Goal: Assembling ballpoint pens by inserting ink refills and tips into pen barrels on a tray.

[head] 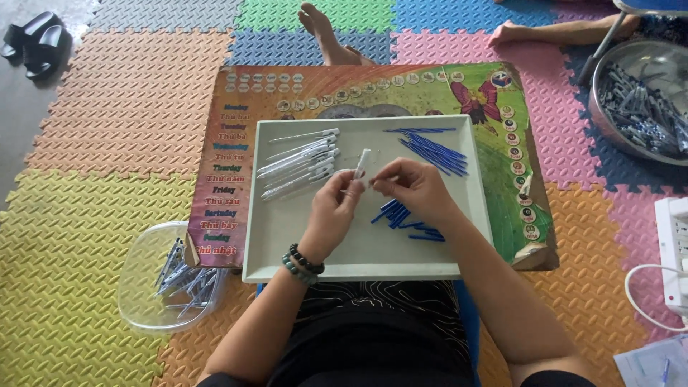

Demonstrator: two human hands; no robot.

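- Over the white tray (287, 265), the left hand (335, 208) grips a white pen barrel (362, 163), pointing up and away.
- Just beside it, the right hand (416, 188) pinches something thin; what it is cannot be told.
- White pen barrels (299, 163) lie at the tray's far left, blue refills (433, 152) at the far right and near the right wrist.
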